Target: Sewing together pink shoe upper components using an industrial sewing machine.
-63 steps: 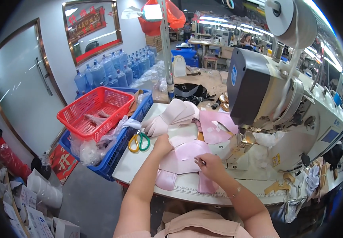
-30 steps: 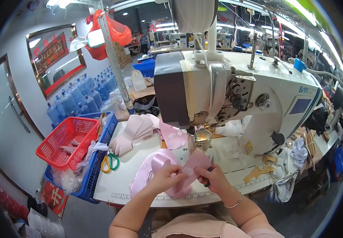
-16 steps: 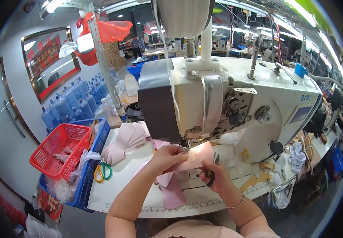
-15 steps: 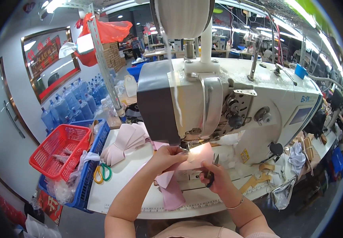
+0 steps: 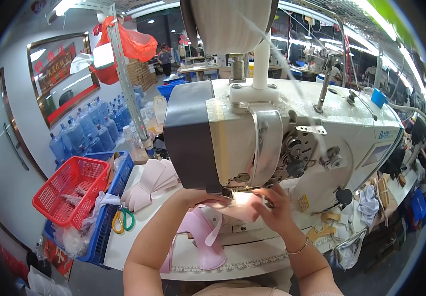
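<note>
Under the needle of the white sewing machine lies a pale pink leather-like piece, brightly lit by the machine's lamp. My left hand is closed on the piece's left side, its fingertips partly hidden by the machine head. My right hand is at the piece's right end, thumb against it and fingers raised beside the needle area. A small dark part, seemingly the scissors, shows between its curled fingers; most of it is hidden. More pink pieces hang over the table's front edge below my left hand.
Pale pink cut pieces lie fanned out on the left, beside scissors with yellow and green handles. A red basket sits on a blue crate. Scraps lie to the right. A large thread cone is overhead.
Both hands have moved in toward the needle with the pink piece. The scissors blades no longer show beside my right hand. The hanging pink pieces have shifted left and spread.
</note>
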{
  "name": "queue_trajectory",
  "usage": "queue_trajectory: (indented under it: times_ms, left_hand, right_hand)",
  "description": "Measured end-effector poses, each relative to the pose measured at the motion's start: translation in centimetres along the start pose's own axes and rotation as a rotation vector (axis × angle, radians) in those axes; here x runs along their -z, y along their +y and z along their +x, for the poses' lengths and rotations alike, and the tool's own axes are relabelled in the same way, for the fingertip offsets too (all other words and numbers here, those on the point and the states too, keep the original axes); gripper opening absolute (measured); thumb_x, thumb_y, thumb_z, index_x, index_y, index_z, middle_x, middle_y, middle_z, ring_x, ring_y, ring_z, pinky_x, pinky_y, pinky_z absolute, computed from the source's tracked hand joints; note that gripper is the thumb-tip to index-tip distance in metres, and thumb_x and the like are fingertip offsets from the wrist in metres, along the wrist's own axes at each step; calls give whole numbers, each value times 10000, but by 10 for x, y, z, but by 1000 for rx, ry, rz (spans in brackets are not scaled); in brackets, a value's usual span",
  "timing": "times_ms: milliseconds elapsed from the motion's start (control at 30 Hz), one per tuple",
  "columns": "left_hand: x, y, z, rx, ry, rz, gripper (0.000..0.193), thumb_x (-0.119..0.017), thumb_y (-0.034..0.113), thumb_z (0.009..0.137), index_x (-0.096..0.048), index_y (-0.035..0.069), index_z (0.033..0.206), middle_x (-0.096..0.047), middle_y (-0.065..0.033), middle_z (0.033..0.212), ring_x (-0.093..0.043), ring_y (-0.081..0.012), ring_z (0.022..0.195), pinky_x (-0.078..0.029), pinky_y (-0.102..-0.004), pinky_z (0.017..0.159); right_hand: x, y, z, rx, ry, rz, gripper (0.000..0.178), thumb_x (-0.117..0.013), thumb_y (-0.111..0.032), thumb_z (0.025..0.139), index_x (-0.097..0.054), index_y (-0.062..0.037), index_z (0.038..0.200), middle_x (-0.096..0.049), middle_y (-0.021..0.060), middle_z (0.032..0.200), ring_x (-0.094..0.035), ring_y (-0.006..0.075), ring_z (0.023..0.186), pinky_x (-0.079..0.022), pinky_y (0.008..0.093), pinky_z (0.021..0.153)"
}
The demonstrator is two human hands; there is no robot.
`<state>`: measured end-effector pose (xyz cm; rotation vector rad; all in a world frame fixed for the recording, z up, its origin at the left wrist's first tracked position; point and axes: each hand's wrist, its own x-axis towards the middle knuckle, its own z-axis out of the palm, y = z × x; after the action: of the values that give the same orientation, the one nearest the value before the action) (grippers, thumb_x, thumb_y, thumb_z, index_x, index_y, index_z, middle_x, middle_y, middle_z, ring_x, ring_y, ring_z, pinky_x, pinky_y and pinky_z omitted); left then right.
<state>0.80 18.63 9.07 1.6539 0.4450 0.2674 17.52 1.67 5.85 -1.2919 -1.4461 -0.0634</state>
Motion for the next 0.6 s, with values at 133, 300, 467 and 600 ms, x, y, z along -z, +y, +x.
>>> queue_trajectory:
  times_ms: [133, 300, 467, 600]
  left_hand:
    - [1, 3, 1, 80, 0, -82, 652, -762, 25, 620, -488, 27, 1211, -544, -99, 1163, -522, -197, 1063, -440, -296, 886]
    - [7, -9, 10, -35, -110, -183, 649, -720, -9, 666, -442, 28, 1251, -511, -91, 1214, -495, -196, 1104, -415, -293, 923]
    - [7, -11, 9, 2, -58, -96, 695, -776, 42, 611, -465, 45, 1232, -542, -89, 1167, -519, -181, 1061, -426, -293, 909]
    - [1, 6, 6, -164, -51, 7, 645, -750, 16, 631, -474, 33, 1213, -561, -94, 1133, -547, -179, 1014, -453, -292, 875]
  right_hand:
    - [-7, 9, 8, 100, -183, -152, 369, -734, -185, 662, -631, -47, 988, -573, 50, 728, -545, 161, 604, -418, 271, 559]
    - [-6, -2, 9, 134, -239, -252, 438, -756, -208, 628, -622, -72, 1023, -562, 48, 701, -545, 173, 627, -429, 290, 569]
    - [-4, -12, 8, 90, -294, -245, 643, -763, -452, 557, -602, -117, 1081, -505, 13, 659, -507, 218, 686, -437, 327, 607]
    - [-2, -11, 12, 146, -293, -339, 672, -758, -489, 536, -604, -124, 1079, -514, 18, 681, -508, 226, 685, -446, 333, 600]
